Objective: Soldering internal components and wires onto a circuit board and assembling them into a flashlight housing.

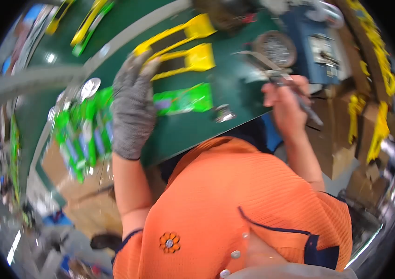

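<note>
My left hand (134, 104), in a grey knit glove with bare fingertips, lies over the left ends of two yellow plastic frames. Its fingers close on the end of the nearer yellow frame (199, 57); the farther yellow frame (200, 26) lies beside it. Just below, a green plastic piece (190, 98) passes partly under the hand. My bare right hand (290, 102) is closed round a slim grey pen-like tool (310, 113), held over the table's right side. Motion blurs the tool, so its kind is unclear. A small shiny metal part (225, 113) sits near the table edge.
A round dish of small metal pieces (275, 48) stands past my right hand on the green table (178, 132). Several green pieces (83, 125) are piled at the left. Cardboard boxes (330, 130) and yellow parts (378, 132) are at the right. A grey rail (132, 35) crosses the back.
</note>
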Available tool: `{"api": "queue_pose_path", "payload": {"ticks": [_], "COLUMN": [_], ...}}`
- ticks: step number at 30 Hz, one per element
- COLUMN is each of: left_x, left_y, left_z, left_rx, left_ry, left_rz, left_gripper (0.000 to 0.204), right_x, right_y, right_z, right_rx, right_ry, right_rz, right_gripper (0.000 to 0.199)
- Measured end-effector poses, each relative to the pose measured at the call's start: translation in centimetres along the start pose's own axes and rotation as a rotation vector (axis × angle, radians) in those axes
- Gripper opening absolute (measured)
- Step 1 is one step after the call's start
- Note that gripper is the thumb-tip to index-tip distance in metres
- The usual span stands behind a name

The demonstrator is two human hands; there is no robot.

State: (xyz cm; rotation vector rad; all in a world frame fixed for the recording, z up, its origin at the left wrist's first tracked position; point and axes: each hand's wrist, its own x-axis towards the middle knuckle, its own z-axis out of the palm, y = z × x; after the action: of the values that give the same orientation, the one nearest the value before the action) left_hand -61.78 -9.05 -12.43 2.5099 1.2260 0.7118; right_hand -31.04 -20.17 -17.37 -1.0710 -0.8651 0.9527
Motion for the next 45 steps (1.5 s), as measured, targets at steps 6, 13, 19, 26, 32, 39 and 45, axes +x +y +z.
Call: {"api": "queue_pose_path", "payload": {"ticks": [6,13,19,26,32,39,45], "left_x": [2.8,1.2,2.1,-3.2,-4.6,-4.1,-6.2], "left_y": [-1.5,-3.3,-2.5,-2.6,0.0,1.4,2.2], "left_z": [2.3,1.7,1.1,-1.1,-0.3,-1.7,-2.0], "left_rx": [0.286,0.010,0.081,0.264,0.095,0.269,0.159], "left_ry": [-0.251,-0.295,-0.227,-0.156,-0.163,-0.108,0.019], "left_rz": [-0.056,0.024,0.117,0.114,-0.030,0.013,-0.137], "left_gripper": [0.051,0.042,0.047,0.039,0.030,0.035,0.038], "right_x": [0.1,0.8,1.7,0.5,-0.2,1.1,1.5], "right_y": [0.5,0.2,0.4,1.4,1.6,0.6,-0.7], "right_z": [1.2,-0.5,0.3,0.9,0.3,0.2,1.7], "right_rx": [0.179,0.219,0.298,0.302,0.309,0.218,0.242], "right_ry": [-0.059,-0.079,-0.080,0.004,0.021,0.020,-0.169], "right_rz": [0.113,0.093,0.094,0.153,0.093,0.030,0.013], "right_gripper": [0.018,0.022,0.021,0.018,0.016,0.016,0.015]}}
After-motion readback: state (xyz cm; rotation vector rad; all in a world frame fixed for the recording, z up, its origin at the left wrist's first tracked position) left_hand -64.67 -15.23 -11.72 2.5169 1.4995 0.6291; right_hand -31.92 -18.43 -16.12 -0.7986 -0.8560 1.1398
